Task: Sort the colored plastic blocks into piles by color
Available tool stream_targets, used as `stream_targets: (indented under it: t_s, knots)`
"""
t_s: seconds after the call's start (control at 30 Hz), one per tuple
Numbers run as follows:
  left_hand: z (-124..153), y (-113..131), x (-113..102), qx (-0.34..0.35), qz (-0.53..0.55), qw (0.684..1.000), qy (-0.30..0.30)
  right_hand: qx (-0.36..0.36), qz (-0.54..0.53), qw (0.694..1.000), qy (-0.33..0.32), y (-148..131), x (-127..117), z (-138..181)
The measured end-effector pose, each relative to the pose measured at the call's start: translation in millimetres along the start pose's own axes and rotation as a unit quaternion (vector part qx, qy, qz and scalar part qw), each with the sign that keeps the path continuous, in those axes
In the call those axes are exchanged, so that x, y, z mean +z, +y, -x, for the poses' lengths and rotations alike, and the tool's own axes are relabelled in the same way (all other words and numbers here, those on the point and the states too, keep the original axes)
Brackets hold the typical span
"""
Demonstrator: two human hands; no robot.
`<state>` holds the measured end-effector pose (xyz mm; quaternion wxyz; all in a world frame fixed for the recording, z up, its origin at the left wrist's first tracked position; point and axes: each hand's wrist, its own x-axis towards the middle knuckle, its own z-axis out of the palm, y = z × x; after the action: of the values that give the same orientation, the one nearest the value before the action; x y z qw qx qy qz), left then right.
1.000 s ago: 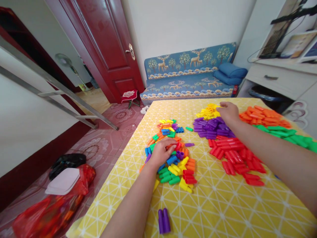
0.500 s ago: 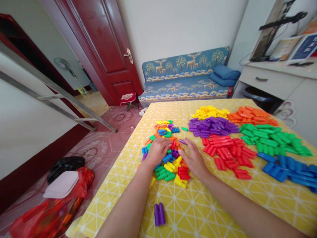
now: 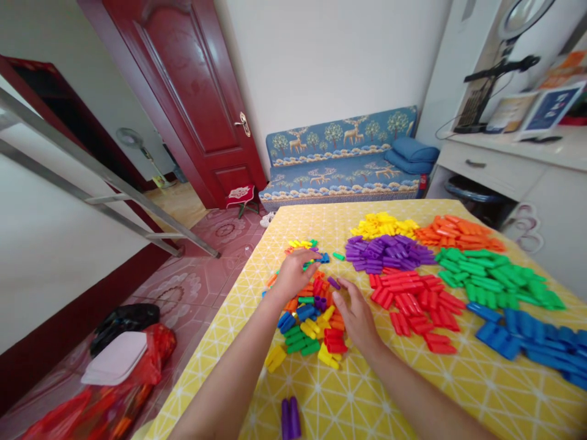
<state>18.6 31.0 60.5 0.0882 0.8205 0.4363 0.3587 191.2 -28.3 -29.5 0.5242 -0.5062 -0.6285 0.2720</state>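
Observation:
Plastic tube pieces in mixed colours lie in a loose pile [image 3: 302, 330] on the near left part of the table. Over the far half of that pile is my left hand [image 3: 293, 274], its fingers curved and apart with nothing visible in them; it hides some pieces. My right hand [image 3: 358, 313] rests at the pile's right side, thumb and forefinger spread. A single purple tube [image 3: 334, 283] lies by its forefinger tip. Nearer to me, a pair of purple tubes [image 3: 290, 418] sits apart on the tablecloth.
Sorted heaps stand to the right: yellow [image 3: 385, 226], purple [image 3: 389, 253], orange [image 3: 458, 233], red [image 3: 415, 299], green [image 3: 499, 278] and blue [image 3: 527, 336]. A single green tube [image 3: 338, 256] lies beyond the pile. A blue patterned sofa [image 3: 339, 177] is behind the table [image 3: 376, 397].
My left hand has moved forward to the far part of the mixed pile, uncovering pieces in its middle. My right hand stays nearly in place. The view has tilted up slightly.

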Motion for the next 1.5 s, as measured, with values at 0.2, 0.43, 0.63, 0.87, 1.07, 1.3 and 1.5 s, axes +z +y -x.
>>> stream_targets:
  t_s: [0.2, 0.43, 0.63, 0.87, 1.07, 1.3, 1.5]
  knots:
    - [-43, -28, 30, -0.019, -0.119, 0.989, -0.085, 0.003, -0.025, 1.0, 0.002, -2, -2, -1]
    - [-65, -38, 68, 0.023, -0.113, 0.973, -0.2, 0.027, -0.056, 0.998, -0.014, -3, -3, 0]
    - [-57, -37, 62, 0.016, -0.122, 0.969, -0.215, 0.048, -0.058, 0.997, -0.018, -4, -3, -1]
    - [-24, -11, 22, 0.049, -0.083, 0.959, -0.266, 0.072, -0.082, 0.994, -0.01, -4, -4, -2]
    - [5, 18, -28, 0.038, 0.005, 0.977, -0.209, 0.073, -0.087, 0.994, -0.004, -4, -7, -2]
    - [86, 20, -34, -0.17, -0.094, 0.98, -0.033, 0.016, -0.015, 1.0, -0.011, 4, -6, -2]
    - [103, 32, 0, -0.202, -0.12, 0.971, -0.034, -0.025, 0.045, 0.994, -0.1, 2, 2, 1]
